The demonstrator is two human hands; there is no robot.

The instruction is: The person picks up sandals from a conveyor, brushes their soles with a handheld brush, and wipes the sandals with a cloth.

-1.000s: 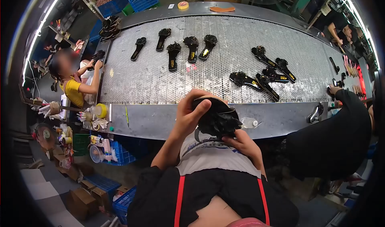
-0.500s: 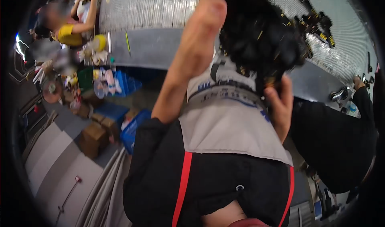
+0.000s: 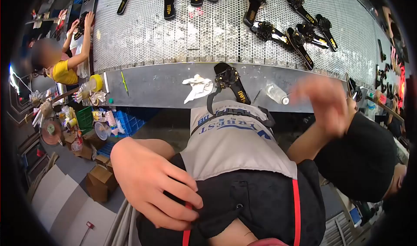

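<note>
Right grip (image 3: 320, 100) is blurring, width unclear; left grip (image 3: 150, 181) is splaying loosely, sandal (image 3: 229, 78) lying beyond near the counter (image 3: 152, 87) edge.

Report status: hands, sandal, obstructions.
Left hand by a red strap, right hand raised, blurred; neither visibly holding anything. Black sandal on the grey ledge, hands off. White cloth and clear bottle flank it, nothing on top.
</note>
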